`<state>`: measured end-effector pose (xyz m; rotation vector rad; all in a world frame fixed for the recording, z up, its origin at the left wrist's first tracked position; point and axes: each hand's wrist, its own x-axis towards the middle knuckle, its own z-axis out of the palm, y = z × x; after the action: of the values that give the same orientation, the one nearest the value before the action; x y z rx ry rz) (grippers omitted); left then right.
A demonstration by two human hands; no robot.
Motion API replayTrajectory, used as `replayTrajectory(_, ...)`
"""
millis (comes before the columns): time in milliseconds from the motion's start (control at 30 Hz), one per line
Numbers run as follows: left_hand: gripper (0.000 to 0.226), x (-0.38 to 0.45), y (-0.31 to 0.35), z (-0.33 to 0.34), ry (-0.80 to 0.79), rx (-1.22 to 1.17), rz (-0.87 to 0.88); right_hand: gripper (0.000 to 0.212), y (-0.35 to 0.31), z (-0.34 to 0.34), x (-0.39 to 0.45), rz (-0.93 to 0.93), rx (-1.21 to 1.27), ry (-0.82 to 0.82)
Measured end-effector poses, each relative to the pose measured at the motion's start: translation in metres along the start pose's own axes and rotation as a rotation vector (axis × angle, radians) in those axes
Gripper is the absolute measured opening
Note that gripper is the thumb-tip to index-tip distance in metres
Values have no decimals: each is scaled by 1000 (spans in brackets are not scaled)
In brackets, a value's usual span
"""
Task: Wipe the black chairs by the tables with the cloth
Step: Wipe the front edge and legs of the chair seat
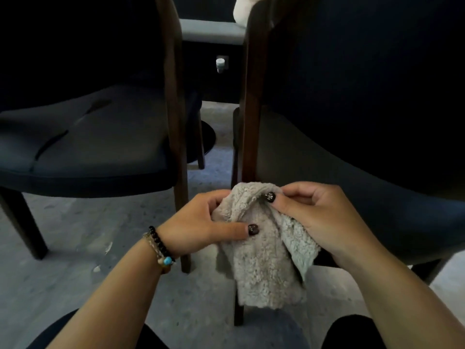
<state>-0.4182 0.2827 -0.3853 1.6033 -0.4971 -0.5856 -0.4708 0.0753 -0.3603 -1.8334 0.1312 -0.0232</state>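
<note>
Cloth (264, 250), grey and fleecy: I am holding it up between both hands, low in front of me and just before the wooden leg (247, 137) of the chair on my right (364, 109); its bunched top is sitting between my hands and its folded lower part is hanging free above the floor (75, 268). My left hand (201, 222) is gripping the cloth's left edge, thumb lying straight across the front of the fabric, the other fingers curling behind it. My right hand (322, 217) is pinching the upper right part, thumb pressing down on the fold, fingers bent over the top and knuckles facing up. Both forearms are reaching forward from the bottom of the view and converging on the cloth; the left wrist is wearing beaded bracelets (159, 248). The chair on my left (83, 142) is showing its dark padded seat and is standing apart from the cloth. Between the two chairs a grey tabletop edge (211, 31) is showing farther back, with a round dark pedestal base (207, 139) on the speckled floor beneath. My dark-clad knees (352, 333) are filling the bottom corners.
</note>
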Motion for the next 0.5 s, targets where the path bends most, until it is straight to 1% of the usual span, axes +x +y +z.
replayTrajectory(33, 42, -1, 0, -7, 25, 30, 1, 8, 3, 3, 5, -24, -19, 42)
replayTrajectory(67, 39, -1, -1, -16, 98, 44, 10, 9, 7, 5, 10, -49, -43, 116)
replayTrajectory(167, 28, 2, -7, -49, 481, -9, 63, 11, 23, 10, 30, -138, -230, 360)
replayTrajectory(200, 29, 6, -10, -56, 606, 29, 73, 14, 27, 12, 36, -169, -305, 402)
replayTrajectory(233, 29, 13, -14, -61, 720, 126, 77, 16, 31, 14, 42, -209, -381, 427)
replayTrajectory(267, 29, 22, -19, -63, 813, 222, 72, 18, 33, 17, 48, -260, -462, 441)
replayTrajectory(300, 30, 32, -24, -63, 871, 272, 71, 20, 35, 21, 53, -314, -538, 445)
replayTrajectory(333, 31, 44, -29, -62, 886, 271, 77, 21, 37, 25, 58, -358, -599, 441)
replayTrajectory(400, 36, 70, -38, -60, 853, 221, 117, 24, 41, 34, 67, -392, -704, 403)
replayTrajectory(500, 43, 108, -51, -60, 853, 159, 131, 30, 53, 35, 76, -341, -879, 336)
